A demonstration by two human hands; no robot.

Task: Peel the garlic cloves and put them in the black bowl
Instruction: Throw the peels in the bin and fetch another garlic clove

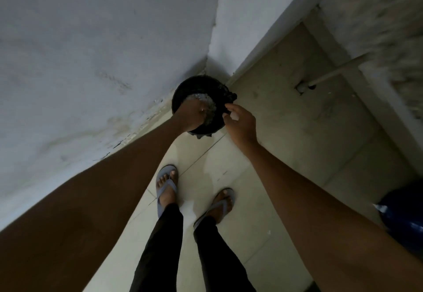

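A round black container (196, 87) with a dark liner stands on the floor in the wall corner. It holds a heap of pale, flaky scraps (204, 99). My left hand (191, 116) reaches into it with its back up, and its fingers are hidden in the scraps. My right hand (240, 123) is at the container's right rim. Its thumb and forefinger pinch the dark liner's edge (229, 99). A small pale patch shows on that hand by the thumb. No garlic cloves can be made out.
I stand on a pale tiled floor (274, 154) in grey flip-flops (167, 186). A white wall (91, 63) runs along the left. A white pipe (332, 73) enters the floor at the upper right, and a blue object (405, 218) sits at the right edge.
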